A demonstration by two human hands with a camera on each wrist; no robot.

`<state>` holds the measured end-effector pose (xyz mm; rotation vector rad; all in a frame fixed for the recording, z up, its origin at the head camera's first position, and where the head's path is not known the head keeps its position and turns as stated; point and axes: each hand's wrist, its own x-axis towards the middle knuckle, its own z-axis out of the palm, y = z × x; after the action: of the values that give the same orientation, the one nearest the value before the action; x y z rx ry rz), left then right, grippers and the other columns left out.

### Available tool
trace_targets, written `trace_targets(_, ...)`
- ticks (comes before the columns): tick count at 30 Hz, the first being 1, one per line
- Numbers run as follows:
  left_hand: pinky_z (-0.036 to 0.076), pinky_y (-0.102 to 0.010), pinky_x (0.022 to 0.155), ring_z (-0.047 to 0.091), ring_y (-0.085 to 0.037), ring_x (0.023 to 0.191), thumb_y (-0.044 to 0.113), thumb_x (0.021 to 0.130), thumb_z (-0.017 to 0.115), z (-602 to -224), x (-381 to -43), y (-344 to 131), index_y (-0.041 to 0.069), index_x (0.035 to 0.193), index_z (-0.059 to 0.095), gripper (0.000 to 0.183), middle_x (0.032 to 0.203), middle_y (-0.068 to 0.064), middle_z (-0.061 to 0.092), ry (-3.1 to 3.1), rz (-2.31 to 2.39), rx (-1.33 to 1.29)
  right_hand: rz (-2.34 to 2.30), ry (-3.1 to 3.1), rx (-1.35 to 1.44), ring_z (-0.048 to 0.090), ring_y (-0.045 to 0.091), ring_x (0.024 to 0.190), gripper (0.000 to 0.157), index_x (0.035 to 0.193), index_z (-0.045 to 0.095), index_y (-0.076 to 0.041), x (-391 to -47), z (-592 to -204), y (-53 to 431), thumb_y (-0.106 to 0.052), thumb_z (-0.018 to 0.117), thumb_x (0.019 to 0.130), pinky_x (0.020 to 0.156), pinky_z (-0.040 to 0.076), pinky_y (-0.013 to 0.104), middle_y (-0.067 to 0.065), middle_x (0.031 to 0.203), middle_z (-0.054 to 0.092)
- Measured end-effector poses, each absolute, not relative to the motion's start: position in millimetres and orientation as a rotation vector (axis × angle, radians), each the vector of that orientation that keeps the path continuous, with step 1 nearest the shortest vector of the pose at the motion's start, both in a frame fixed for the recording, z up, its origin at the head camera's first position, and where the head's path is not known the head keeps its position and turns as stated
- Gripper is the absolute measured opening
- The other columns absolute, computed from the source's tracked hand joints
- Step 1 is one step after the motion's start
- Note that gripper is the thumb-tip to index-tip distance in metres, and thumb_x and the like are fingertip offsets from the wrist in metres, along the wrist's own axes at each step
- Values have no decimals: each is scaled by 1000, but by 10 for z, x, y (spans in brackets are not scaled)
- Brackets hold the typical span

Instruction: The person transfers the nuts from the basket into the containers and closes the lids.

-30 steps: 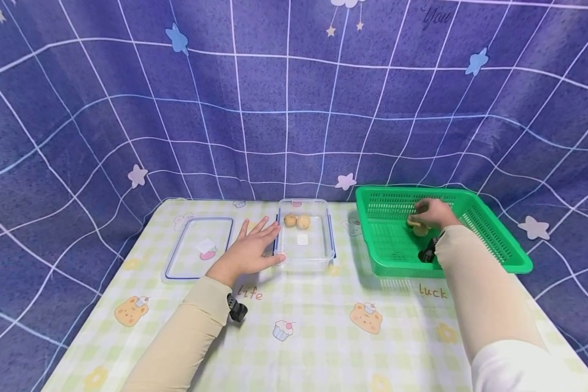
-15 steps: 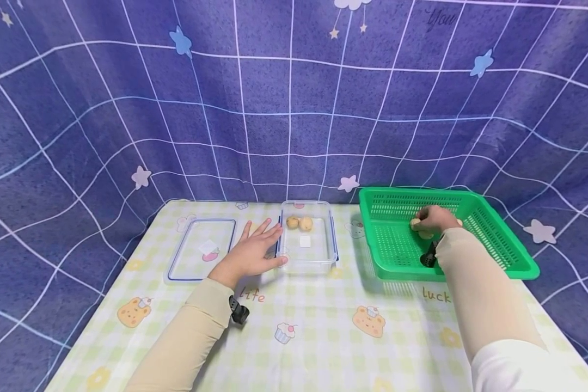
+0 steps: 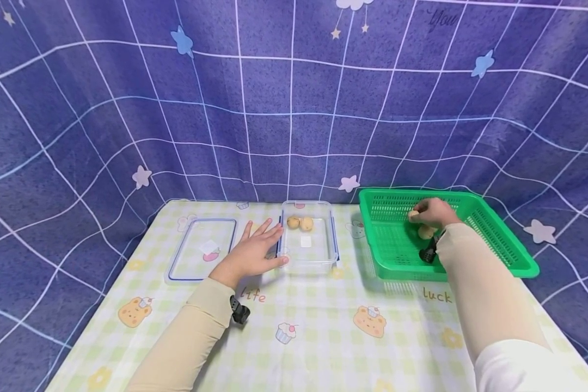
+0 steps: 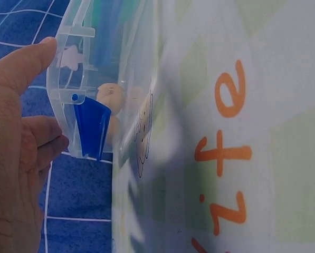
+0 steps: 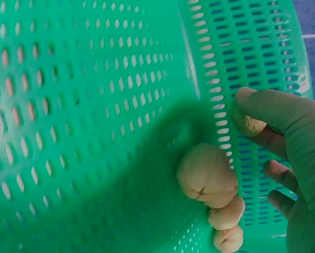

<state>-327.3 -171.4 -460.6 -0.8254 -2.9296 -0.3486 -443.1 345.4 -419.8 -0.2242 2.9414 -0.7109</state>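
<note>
My right hand point(image 3: 436, 212) is over the green basket point(image 3: 389, 247) and pinches a walnut point(image 5: 247, 124) between thumb and fingers, lifted above the others. Several more walnuts point(image 5: 204, 176) lie in the basket beneath that hand, partly hidden by it in the head view. My left hand point(image 3: 251, 255) spreads its fingers along the left side of a clear plastic box point(image 3: 307, 265), its thumb and fingertips touching the rim in the left wrist view. Two walnuts point(image 3: 306, 224) sit side by side at the back of the box. A blue side latch point(image 4: 92, 126) hangs down from the box.
The box's clear lid point(image 3: 188, 257) with a blue seal lies on the table to the left. A checked cloth point(image 3: 323, 348) covers the table. A dark blue curtain point(image 3: 264, 136) hangs behind its back edge. Each wrist carries a small black camera point(image 3: 240, 312).
My right hand has risen a little in the basket with the pinched walnut, showing more walnuts below. The view has shifted slightly; the left hand stays at the box.
</note>
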Motion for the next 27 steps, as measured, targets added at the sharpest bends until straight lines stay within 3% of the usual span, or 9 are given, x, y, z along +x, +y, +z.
trace_targets(7,-11,-58,121,10,-26,156,65,96,50,-4568,-3255,-1700,7,157,34,85,163,-4,31,-2939,-346,-837,-787,2974,-241,60,46,111,49,126,63,7,-4398,-4066,3366,-30,70,94,95,49,59,29,122,65)
trace_targets(27,-11,-60,120,10,-29,156,65,97,49,-4530,-3226,-1694,6,156,37,84,162,-7,35,-2914,-295,-849,-876,2995,-275,53,46,122,51,132,60,2,-4259,-3739,3010,-33,69,97,100,44,62,27,130,60)
